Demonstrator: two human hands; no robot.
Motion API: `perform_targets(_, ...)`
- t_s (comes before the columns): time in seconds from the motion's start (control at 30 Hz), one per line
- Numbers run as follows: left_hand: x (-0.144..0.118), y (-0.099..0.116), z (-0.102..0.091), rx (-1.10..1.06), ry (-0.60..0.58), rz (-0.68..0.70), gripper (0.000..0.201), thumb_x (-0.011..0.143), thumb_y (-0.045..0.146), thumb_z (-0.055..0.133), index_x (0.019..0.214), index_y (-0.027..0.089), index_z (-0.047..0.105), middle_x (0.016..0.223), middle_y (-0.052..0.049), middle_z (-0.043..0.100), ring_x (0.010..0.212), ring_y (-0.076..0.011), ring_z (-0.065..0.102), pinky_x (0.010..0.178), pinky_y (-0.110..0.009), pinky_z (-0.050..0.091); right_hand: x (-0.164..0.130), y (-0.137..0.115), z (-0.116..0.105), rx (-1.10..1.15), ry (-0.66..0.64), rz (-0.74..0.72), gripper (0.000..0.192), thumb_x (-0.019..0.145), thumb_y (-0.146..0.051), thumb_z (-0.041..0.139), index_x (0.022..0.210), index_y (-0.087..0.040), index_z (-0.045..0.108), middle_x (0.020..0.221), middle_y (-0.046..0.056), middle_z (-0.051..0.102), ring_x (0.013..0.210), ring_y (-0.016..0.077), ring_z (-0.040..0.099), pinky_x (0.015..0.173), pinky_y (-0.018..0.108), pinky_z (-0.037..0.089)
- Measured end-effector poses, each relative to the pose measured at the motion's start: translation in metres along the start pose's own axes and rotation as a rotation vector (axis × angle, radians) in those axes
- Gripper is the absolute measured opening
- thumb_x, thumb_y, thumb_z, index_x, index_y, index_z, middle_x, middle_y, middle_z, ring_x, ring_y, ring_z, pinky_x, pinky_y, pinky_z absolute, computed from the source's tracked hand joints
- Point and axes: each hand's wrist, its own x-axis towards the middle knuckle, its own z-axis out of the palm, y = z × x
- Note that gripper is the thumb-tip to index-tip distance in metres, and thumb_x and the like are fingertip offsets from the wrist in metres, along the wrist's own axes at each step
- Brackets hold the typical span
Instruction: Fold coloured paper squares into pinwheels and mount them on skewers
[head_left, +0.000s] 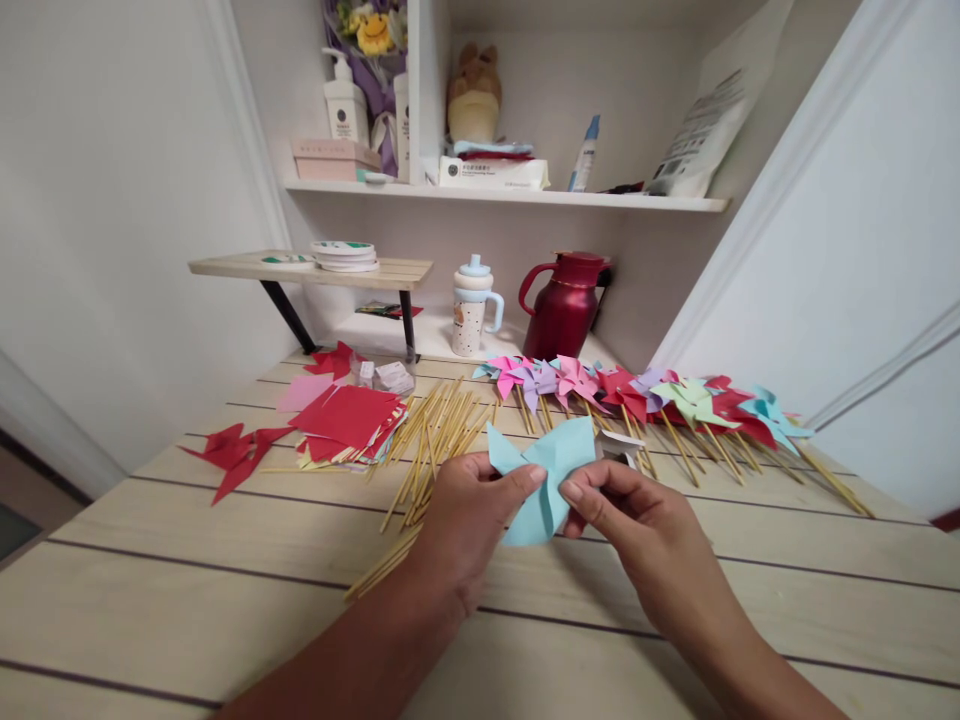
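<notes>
A light blue paper pinwheel (pixel 566 447) is held between both hands above the table, its blades folded toward the middle. My left hand (pixel 474 505) grips it from the left, thumb pressed near the centre and the other fingers mostly hidden behind the paper. On the right edge, my right hand (pixel 626 515) pinches a blade between thumb and forefinger. Several thin wooden sticks (pixel 431 440) lie in a loose heap just beyond my left hand. Past my right hand, a small open box (pixel 622 447) is partly hidden behind the pinwheel.
Finished pinwheels (pixel 622 392) on sticks lie in a row at the back right. Red paper squares (pixel 349 418) are stacked at left, near a cut red piece (pixel 234 455). Behind stand a cup (pixel 470 315), a red jug (pixel 566 305) and a small raised shelf (pixel 405 272) with tape rolls.
</notes>
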Motion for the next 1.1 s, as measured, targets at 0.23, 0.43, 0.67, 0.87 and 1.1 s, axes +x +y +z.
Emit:
perform_targets(0.23, 0.0006, -0.0012, 0.0005, 0.004, -0.002, -0.002, 0.027, 0.068, 0.038, 0.079, 0.076, 0.012, 0.072, 0.065, -0.003, 0.065, 0.054, -0.0114, 0.054, 0.054, -0.024, 0.043, 0.0003, 0.0005, -0.0003, -0.027, 0.024, 0.002, 0.032, 0.079, -0.050, 0.072, 0.074, -0.019, 0.067, 0.062, 0.001, 0.064, 0.061, 0.0154, 0.059, 0.061, 0.027, 0.048)
perform_targets(0.43, -0.0031, 0.0015, 0.0017, -0.029, -0.016, 0.006, 0.026, 0.067, 0.037, 0.080, 0.076, 0.014, 0.074, 0.068, -0.004, 0.069, 0.056, -0.0130, 0.058, 0.057, -0.025, 0.046, -0.0002, 0.0038, -0.0008, -0.023, 0.040, -0.009, 0.031, 0.078, -0.049, 0.073, 0.075, -0.019, 0.068, 0.062, 0.001, 0.064, 0.061, 0.0163, 0.060, 0.060, 0.028, 0.049)
perform_targets(0.67, -0.0004, -0.0004, 0.0008, 0.020, -0.011, 0.020, 0.030, 0.066, 0.037, 0.080, 0.079, 0.012, 0.073, 0.071, -0.007, 0.070, 0.059, -0.0146, 0.059, 0.059, -0.027, 0.047, -0.0020, -0.0015, -0.0003, -0.060, 0.064, -0.014, 0.031, 0.078, -0.049, 0.074, 0.075, -0.019, 0.068, 0.064, 0.001, 0.065, 0.062, 0.0164, 0.059, 0.060, 0.028, 0.049)
perform_targets(0.87, 0.0002, -0.0008, 0.0012, 0.077, 0.000, 0.043, 0.028, 0.068, 0.037, 0.077, 0.080, 0.011, 0.072, 0.072, -0.007, 0.069, 0.058, -0.0134, 0.057, 0.059, -0.026, 0.046, -0.0038, -0.0036, 0.0000, -0.108, 0.089, -0.040, 0.028, 0.079, -0.047, 0.073, 0.074, -0.020, 0.068, 0.063, 0.001, 0.065, 0.062, 0.0162, 0.060, 0.061, 0.028, 0.049)
perform_targets(1.1, -0.0018, 0.0045, 0.0057, 0.226, 0.085, 0.084, 0.020, 0.069, 0.033, 0.073, 0.066, 0.015, 0.067, 0.062, -0.002, 0.063, 0.055, -0.0118, 0.052, 0.052, -0.023, 0.040, -0.0014, 0.0014, -0.0023, -0.147, 0.069, -0.077, 0.028, 0.081, -0.048, 0.070, 0.075, -0.021, 0.067, 0.064, 0.002, 0.065, 0.063, 0.0173, 0.061, 0.061, 0.030, 0.052)
